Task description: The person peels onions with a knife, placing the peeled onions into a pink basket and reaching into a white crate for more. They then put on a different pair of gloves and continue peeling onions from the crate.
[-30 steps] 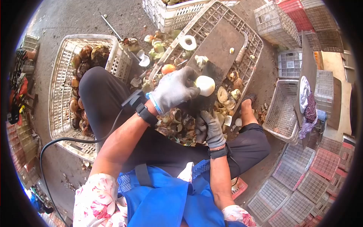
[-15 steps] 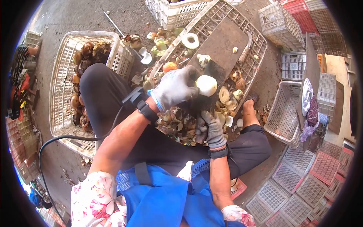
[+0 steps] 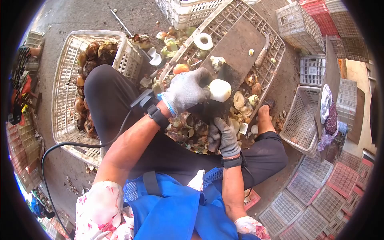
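In a grey work glove, my left hand (image 3: pixel 188 90) is closed against a smooth, pale, peeled bulb that looks like an onion (image 3: pixel 220 90). My right hand (image 3: pixel 225 137), also gloved, is wrapped round the near end of a dark, wide-bladed knife (image 3: pixel 228 76); its handle is mostly hidden. The blade lies beside and beneath the bulb, over a brown board (image 3: pixel 236 44). Trimmed peels (image 3: pixel 239 100) and scraps surround both hands. A pale ring-shaped slice (image 3: pixel 203 41) rests farther off, near the board's left edge.
The board sits on an upturned lattice crate (image 3: pixel 276 60). A hooked tool with a wooden handle (image 3: pixel 262 54) lies on its right side. To my left stands a white crate (image 3: pixel 66 52) of brown unpeeled bulbs (image 3: pixel 93 51). A long-handled tool (image 3: pixel 120 22) and a white crate (image 3: pixel 306 98) flank the space.
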`<act>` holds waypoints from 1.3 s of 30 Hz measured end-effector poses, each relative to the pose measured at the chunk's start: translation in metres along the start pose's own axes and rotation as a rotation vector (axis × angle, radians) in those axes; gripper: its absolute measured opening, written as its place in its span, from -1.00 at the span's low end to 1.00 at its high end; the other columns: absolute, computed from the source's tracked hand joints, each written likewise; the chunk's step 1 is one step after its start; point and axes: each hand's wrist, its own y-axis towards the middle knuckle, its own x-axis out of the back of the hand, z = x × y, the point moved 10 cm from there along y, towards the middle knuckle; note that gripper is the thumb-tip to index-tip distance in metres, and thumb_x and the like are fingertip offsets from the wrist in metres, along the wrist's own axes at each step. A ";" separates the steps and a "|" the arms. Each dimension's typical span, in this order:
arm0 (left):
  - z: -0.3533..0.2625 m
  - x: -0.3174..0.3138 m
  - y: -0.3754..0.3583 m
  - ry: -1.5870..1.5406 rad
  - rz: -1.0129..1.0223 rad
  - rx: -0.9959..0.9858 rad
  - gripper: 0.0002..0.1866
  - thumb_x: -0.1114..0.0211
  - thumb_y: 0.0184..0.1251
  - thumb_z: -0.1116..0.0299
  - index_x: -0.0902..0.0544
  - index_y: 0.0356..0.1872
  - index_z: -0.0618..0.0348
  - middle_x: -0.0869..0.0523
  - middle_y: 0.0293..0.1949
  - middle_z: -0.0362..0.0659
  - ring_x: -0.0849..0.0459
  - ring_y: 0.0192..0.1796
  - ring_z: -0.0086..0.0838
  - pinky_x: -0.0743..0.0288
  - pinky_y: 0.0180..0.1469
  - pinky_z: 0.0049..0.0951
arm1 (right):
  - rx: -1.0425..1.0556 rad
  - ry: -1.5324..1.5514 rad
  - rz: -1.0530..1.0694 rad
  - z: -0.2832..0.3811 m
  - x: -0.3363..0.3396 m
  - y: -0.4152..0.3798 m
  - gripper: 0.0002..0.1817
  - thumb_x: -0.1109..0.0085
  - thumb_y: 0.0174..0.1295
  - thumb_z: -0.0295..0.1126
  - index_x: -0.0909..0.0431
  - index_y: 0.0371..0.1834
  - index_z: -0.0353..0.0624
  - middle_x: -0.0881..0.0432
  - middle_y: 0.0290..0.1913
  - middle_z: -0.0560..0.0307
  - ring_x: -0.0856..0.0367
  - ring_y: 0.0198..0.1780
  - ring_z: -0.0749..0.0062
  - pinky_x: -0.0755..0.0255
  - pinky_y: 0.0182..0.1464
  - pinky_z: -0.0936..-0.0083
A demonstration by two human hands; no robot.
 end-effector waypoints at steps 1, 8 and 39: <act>-0.001 -0.001 -0.001 -0.018 0.016 -0.011 -0.56 -0.38 0.06 0.23 -0.67 -0.02 0.20 -0.80 -0.17 0.01 -0.78 -0.06 -0.17 -0.60 0.02 -0.29 | -0.006 -0.001 -0.011 0.000 0.001 -0.001 -0.85 -0.22 0.38 -0.26 -0.44 -0.15 0.05 -0.37 -0.55 0.37 -0.33 -0.64 0.63 -0.35 -0.61 0.55; -0.001 -0.001 0.001 0.031 0.031 -0.015 -0.58 -0.39 0.07 0.24 -0.68 -0.02 0.15 -0.80 -0.16 -0.01 -0.78 -0.05 -0.19 -0.60 0.04 -0.30 | -0.027 0.009 0.001 -0.003 0.002 0.001 -0.84 -0.23 0.39 -0.23 -0.44 -0.16 0.07 -0.39 -0.53 0.37 -0.34 -0.62 0.64 -0.34 -0.58 0.58; -0.051 0.011 -0.029 -0.354 -0.028 -0.500 -0.65 -0.32 0.36 0.27 -0.66 0.12 0.11 -0.73 -0.05 -0.01 -0.71 0.02 -0.33 -0.55 0.07 -0.30 | 0.073 1.047 0.793 0.085 -0.091 -0.100 -0.70 0.00 0.45 -0.49 -0.48 0.15 -0.45 -0.29 -0.72 0.41 -0.34 -0.79 0.81 -0.41 -0.77 0.75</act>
